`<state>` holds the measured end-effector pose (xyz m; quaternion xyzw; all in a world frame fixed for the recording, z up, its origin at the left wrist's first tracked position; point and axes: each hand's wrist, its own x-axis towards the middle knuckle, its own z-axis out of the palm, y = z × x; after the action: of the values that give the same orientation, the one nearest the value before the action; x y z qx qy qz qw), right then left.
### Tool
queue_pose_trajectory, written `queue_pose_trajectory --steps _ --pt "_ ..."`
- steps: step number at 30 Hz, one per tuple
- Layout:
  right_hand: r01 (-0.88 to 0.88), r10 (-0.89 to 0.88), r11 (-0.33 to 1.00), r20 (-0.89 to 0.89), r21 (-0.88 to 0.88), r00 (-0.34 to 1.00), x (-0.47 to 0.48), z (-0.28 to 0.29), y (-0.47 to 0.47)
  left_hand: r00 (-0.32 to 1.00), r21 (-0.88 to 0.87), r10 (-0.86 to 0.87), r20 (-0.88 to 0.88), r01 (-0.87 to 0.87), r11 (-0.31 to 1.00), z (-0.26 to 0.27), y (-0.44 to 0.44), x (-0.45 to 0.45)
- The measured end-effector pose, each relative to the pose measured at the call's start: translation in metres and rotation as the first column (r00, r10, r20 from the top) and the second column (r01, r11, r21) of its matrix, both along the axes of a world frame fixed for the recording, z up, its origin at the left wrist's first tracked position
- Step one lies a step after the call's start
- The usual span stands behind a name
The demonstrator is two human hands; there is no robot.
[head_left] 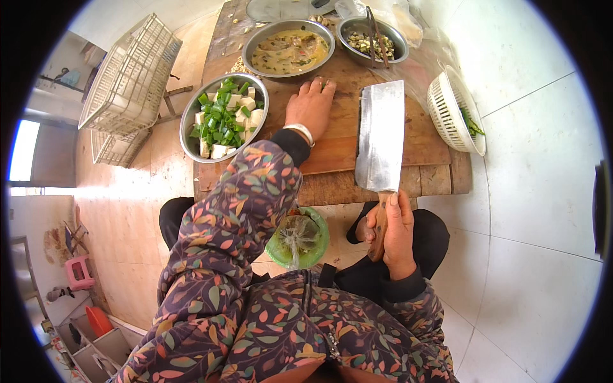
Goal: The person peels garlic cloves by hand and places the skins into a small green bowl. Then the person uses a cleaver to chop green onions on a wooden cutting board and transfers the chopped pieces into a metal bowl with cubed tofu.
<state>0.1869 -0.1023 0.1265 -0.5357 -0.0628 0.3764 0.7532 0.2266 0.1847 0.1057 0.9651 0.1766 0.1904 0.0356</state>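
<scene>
My right hand is closed around the wooden handle of a cleaver, whose broad blade is held up over the right part of a wooden cutting board. Reaching forward, my left hand rests palm down on the board, with a bit of green at its fingertips; whether it holds this I cannot tell. Left of that hand stands a metal bowl of white tofu-like cubes and cut green pieces. Beyond it, a metal bowl holds yellowish soup. Another metal bowl holds chopped bits with chopsticks across it.
A white plastic basket with green peppers stands at the table's right edge. Clear plastic bags lie at the back. Below the near edge is a green basin with a plastic bag. Stacked plastic crates stand at the left.
</scene>
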Motion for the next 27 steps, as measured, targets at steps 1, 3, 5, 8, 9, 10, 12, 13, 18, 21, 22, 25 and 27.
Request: queue_pose_trajectory --steps 1,3,5,8,9,10,12,13,18,21,22,25,27 --pt "0.011 -0.010 1.000 0.017 -0.021 1.000 0.001 -0.001 -0.001 0.998 0.044 0.000 -0.064 0.003 0.999 -0.003 0.003 0.004" --pt "0.020 -0.019 0.999 0.014 -0.026 1.000 0.000 -0.003 0.001 0.994 0.119 -0.020 -0.108 0.033 0.992 -0.004 0.012 0.009" --pt "0.018 -0.018 1.000 -0.042 0.004 0.999 0.001 -0.005 0.002 0.974 0.095 -0.033 -0.225 0.055 0.994 -0.002 0.020 0.008" --pt "-0.003 0.016 0.998 -0.202 0.067 0.979 0.000 -0.008 0.003 0.986 0.029 -0.078 -0.146 0.083 0.996 -0.002 0.018 -0.012" --pt "-0.016 0.045 0.992 -0.233 0.123 0.971 -0.001 -0.009 0.003 0.986 0.001 -0.081 -0.145 0.082 0.997 -0.002 0.015 -0.022" --pt "-0.030 0.063 0.992 -0.270 0.125 0.961 -0.002 -0.011 0.004 0.989 -0.023 -0.085 -0.117 0.083 0.996 -0.003 0.011 -0.034" --pt "-0.049 0.102 0.987 -0.355 0.155 0.930 -0.007 -0.016 0.006 0.992 -0.121 -0.097 -0.085 0.086 0.989 -0.006 0.003 -0.059" --pt "-0.055 0.121 0.983 -0.392 0.176 0.912 -0.009 -0.020 0.007 0.993 -0.157 -0.108 -0.049 0.099 0.983 -0.007 -0.001 -0.070" --pt "-0.092 0.134 0.988 -0.399 0.123 0.907 -0.020 -0.039 0.011 0.961 -0.456 -0.042 0.273 0.167 0.874 -0.019 -0.020 -0.108" --pt "-0.126 0.162 0.986 -0.445 0.110 0.881 -0.019 -0.048 0.011 0.929 -0.660 0.161 0.334 0.108 0.744 -0.024 -0.022 -0.115" --pt "-0.126 0.162 0.986 -0.446 0.108 0.880 -0.020 -0.049 0.011 0.914 -0.669 0.187 0.361 0.113 0.735 -0.025 -0.021 -0.114" --pt "-0.138 0.171 0.985 -0.446 0.106 0.878 -0.020 -0.054 0.012 0.914 -0.604 0.179 0.363 0.084 0.793 -0.033 -0.032 -0.110" --pt "-0.152 0.182 0.983 -0.449 0.101 0.875 -0.023 -0.054 0.013 0.928 -0.417 0.104 0.358 0.060 0.907 -0.037 -0.041 -0.104"
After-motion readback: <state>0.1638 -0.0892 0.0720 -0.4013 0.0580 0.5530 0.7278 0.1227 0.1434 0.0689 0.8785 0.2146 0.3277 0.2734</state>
